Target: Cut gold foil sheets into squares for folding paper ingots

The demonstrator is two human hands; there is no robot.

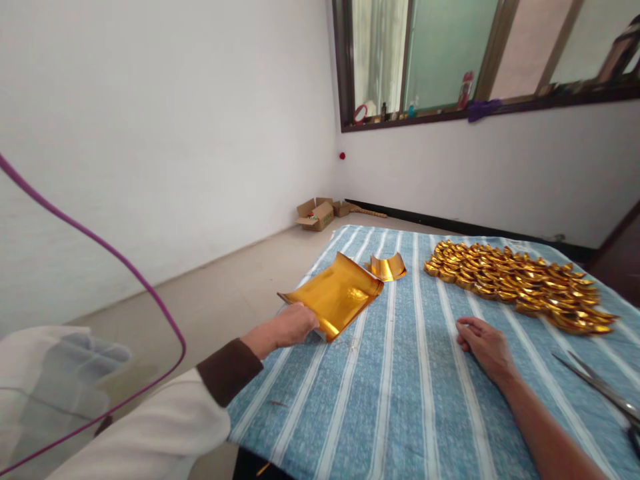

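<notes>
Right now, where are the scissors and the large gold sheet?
Scissors (pixel 611 393): head view, on the blades near where they cross.
Large gold sheet (pixel 336 293): head view, middle of its shiny upper face.

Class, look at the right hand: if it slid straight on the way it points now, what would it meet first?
The right hand would probably meet the small curved gold sheet, beyond some striped cloth. The larger gold sheet has a corner near that line; depth is unclear.
</notes>
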